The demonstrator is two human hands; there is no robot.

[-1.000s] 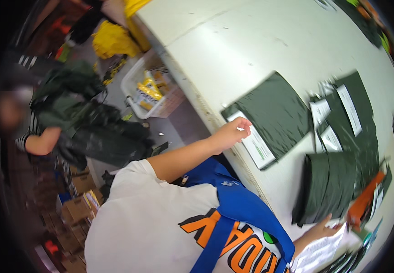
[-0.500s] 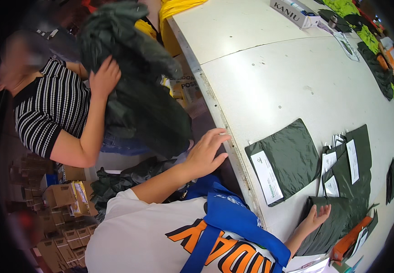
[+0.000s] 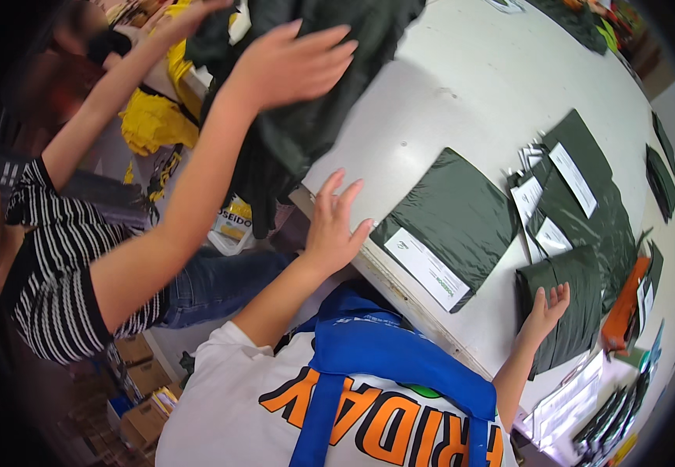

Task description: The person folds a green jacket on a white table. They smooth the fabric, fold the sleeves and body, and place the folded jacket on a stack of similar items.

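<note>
A co-worker point(image 3: 57, 303) has brought a dark garment point(image 3: 298, 132) over the tabletop point(image 3: 478, 101) at top centre, so space beside your left hand point(image 3: 331, 233) looks tighter. Its fingers spread wide, empty, near the labelled green packet point(image 3: 450, 218) right of centre. Your right hand point(image 3: 541, 317), loosely open, grips nothing by the folded bundle point(image 3: 575, 327) lower right; contact is unclear.

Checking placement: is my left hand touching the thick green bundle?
Apart: the head view shows a flat packet and tabletop between the left hand and bundle.
</note>
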